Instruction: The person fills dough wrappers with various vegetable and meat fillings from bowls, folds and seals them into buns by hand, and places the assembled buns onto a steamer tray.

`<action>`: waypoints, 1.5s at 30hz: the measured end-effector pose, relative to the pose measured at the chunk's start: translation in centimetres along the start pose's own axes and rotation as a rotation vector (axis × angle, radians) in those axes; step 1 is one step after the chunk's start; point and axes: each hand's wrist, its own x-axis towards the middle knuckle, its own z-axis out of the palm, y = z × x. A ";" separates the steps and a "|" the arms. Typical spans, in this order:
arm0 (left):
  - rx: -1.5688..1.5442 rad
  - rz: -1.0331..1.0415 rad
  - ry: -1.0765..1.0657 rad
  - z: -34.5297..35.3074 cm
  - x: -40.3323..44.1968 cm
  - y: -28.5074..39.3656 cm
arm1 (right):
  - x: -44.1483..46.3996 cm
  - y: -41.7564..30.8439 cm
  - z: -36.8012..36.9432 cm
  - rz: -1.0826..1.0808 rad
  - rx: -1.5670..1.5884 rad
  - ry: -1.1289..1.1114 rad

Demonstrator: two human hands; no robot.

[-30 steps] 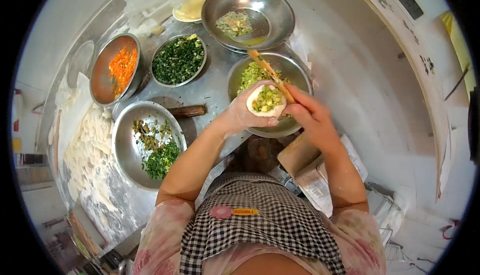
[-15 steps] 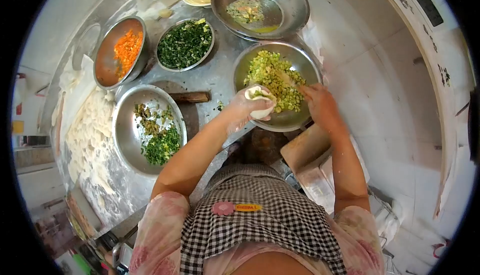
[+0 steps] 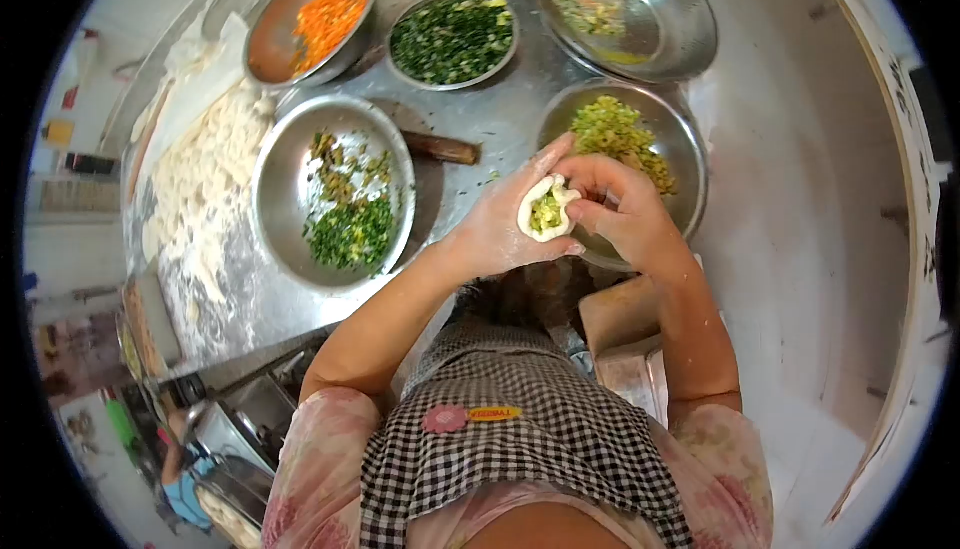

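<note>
Cupped in my left hand is a round of white dough with chopped green filling showing in its open middle. The thumb and fingers of my right hand pinch the dough's right edge. Both hands are over the near left rim of a steel bowl that holds chopped light-green filling. The spatula is not visible in my right hand; part of the bowl is hidden behind that hand.
Left of my hands are a bowl with chopped greens, a wooden handle and floured dough pieces. Farther back stand bowls of shredded carrot, dark greens and a mixture. Another person's arm shows at lower left.
My right hand has let go of the wooden spatula and come to the dough's edge. The dough's rim is now gathered around the filling. The view has shifted, so the bowls appear farther right and higher.
</note>
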 end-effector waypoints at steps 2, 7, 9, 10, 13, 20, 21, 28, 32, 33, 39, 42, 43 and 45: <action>0.086 0.031 0.095 -0.6 -1.0 -0.3 | 0.5 -1.6 1.6 0.014 -0.236 -0.054; 0.219 0.105 0.217 -3.8 -5.1 0.3 | 0.5 -0.7 8.4 -0.675 -0.760 0.075; 0.297 0.224 0.269 -5.3 -7.2 -0.1 | 0.7 -1.2 10.9 -0.878 -0.858 0.011; 0.220 0.114 0.253 -6.0 -8.5 -0.2 | 0.6 -1.9 12.0 -0.835 -0.900 -0.046; 0.243 0.112 0.334 -8.1 -12.5 1.7 | 0.5 -4.2 15.3 -0.758 -0.823 -0.057; -0.032 -0.083 0.560 -12.9 -25.2 4.4 | -0.2 -1.8 27.6 -0.297 0.184 0.038; -0.026 -0.126 0.588 -13.4 -27.2 4.4 | -0.2 0.3 30.0 -0.199 0.258 -0.019; -0.284 -0.008 1.090 -14.3 -36.6 0.8 | -2.8 1.5 43.4 0.195 0.228 -0.342; -1.103 -0.057 0.872 -16.6 -40.3 2.2 | -0.4 0.6 44.6 -0.114 -0.095 -0.569; -1.180 -0.038 0.773 -16.8 -40.7 2.0 | -0.5 -0.7 44.7 -0.007 0.008 -0.526; -1.354 -0.103 0.940 -16.3 -39.6 2.7 | -3.9 -5.1 43.5 -0.680 -0.877 -0.501; -1.312 -0.191 0.849 -15.7 -38.8 2.3 | -3.6 -2.5 42.3 -0.821 -0.861 -0.424; -1.293 -0.201 0.785 -15.4 -38.2 2.4 | -3.5 -1.8 41.2 -0.891 -0.860 -0.371; -1.250 -0.198 0.658 -14.7 -36.4 3.5 | -4.7 -5.2 39.3 -0.776 -1.059 -0.541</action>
